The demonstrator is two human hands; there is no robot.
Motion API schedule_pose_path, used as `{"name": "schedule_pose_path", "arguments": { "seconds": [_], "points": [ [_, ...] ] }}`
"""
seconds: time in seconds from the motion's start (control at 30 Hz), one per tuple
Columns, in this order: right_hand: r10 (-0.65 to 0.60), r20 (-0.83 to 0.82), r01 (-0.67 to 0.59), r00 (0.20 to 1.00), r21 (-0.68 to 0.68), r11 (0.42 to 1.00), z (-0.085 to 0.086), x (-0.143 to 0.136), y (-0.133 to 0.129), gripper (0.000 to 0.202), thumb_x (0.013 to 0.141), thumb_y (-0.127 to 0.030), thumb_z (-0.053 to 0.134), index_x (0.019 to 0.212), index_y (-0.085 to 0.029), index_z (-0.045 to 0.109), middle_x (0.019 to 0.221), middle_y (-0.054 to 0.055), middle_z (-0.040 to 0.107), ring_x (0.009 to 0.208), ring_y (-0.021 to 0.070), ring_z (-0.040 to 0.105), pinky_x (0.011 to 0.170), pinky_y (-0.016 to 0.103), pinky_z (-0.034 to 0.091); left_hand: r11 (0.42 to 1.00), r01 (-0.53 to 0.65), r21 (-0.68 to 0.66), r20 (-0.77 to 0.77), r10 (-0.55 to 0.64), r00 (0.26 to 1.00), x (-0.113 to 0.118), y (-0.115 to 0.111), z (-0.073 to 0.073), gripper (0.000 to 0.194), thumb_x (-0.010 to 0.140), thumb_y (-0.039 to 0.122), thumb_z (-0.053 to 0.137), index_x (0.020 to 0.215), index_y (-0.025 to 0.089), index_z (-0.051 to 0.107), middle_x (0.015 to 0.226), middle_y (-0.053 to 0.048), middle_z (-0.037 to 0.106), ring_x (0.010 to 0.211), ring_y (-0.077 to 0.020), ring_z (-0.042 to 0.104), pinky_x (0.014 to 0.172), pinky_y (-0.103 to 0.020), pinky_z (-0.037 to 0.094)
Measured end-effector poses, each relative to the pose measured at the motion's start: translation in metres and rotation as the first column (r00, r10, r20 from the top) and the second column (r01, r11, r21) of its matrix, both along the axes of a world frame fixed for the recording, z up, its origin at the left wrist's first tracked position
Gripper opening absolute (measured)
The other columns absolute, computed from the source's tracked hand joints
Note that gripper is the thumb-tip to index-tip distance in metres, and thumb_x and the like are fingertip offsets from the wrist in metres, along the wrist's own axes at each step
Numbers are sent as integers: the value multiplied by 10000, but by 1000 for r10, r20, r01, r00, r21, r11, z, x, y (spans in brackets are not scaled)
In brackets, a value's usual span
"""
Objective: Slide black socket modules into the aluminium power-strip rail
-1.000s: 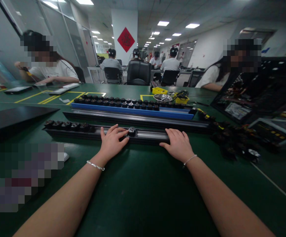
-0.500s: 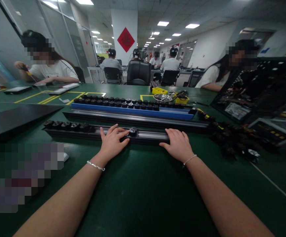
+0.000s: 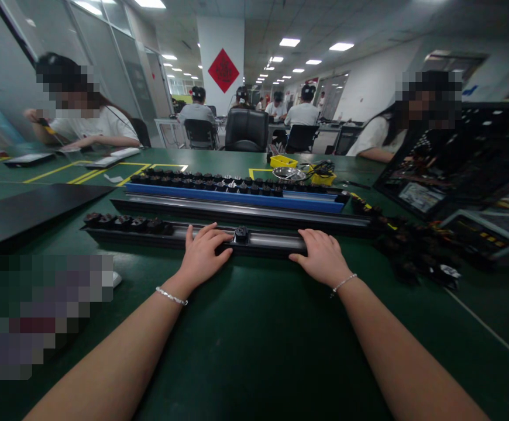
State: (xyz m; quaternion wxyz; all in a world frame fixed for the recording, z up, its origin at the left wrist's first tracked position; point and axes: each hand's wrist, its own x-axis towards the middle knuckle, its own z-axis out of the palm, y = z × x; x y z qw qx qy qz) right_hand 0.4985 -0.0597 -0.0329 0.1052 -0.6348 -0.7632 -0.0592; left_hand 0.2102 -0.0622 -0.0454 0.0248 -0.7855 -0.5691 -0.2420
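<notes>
A long black metal channel (image 3: 272, 240) lies across the green table in front of me. Small black socket modules (image 3: 123, 222) sit in a row in its left part, and a single socket module (image 3: 241, 234) stands near its middle. My left hand (image 3: 205, 251) holds the channel just left of that single module, fingers over the top and thumb along the near side; its index fingertip is close to or touching the module. At the channel's right end, my right hand (image 3: 322, 254) grips it with the thumb in front and fingers over the top. The undersides of the fingers are hidden.
Behind lie another black channel (image 3: 237, 209) and a blue channel (image 3: 219, 195) with many socket modules. Loose black modules (image 3: 416, 251) are heaped at right, near a metal box (image 3: 495, 234) and an open computer case (image 3: 465, 158). Yellow trays (image 3: 283, 161) stand farther back. Co-workers sit left and right.
The front channel, with its modules, has slid slightly to the right, and both my hands have shifted right with it. The other channels stay in place.
</notes>
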Motion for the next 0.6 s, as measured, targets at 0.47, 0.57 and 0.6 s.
{"name": "schedule_pose_path", "arguments": {
  "seconds": [0.47, 0.57, 0.6],
  "points": [
    [-3, -5, 3, 1000, 4, 1000, -1, 1, 1, 614, 769, -503, 491, 1281, -169, 431, 1307, 132, 469, 1219, 299, 367, 1004, 503, 248, 998, 23, -52, -26, -25, 999, 1, -2, 2, 336, 819, 408, 483, 1143, 357, 559, 1142, 12, 635, 1205, -238, 436, 1063, -571, 14],
    [-14, 3, 14, 1000, 0, 1000, 0, 3, 1, 615, 765, -507, 495, 1281, -178, 429, 1302, 129, 469, 1219, 302, 368, 1011, 530, 226, 997, 39, -68, -46, -42, 998, 1, -2, 2, 354, 827, 412, 466, 1170, 368, 541, 1152, 4, 627, 1172, -223, 466, 1073, -545, 25],
    [-17, 5, 17, 1000, -3, 1000, 1, 4, 0, 617, 762, -508, 499, 1279, -178, 430, 1301, 129, 470, 1219, 301, 368, 1012, 532, 224, 996, 46, -73, -52, -50, 997, 2, -2, 2, 359, 829, 413, 463, 1178, 370, 536, 1151, 1, 626, 1162, -220, 473, 1074, -542, 28]
  ]
}}
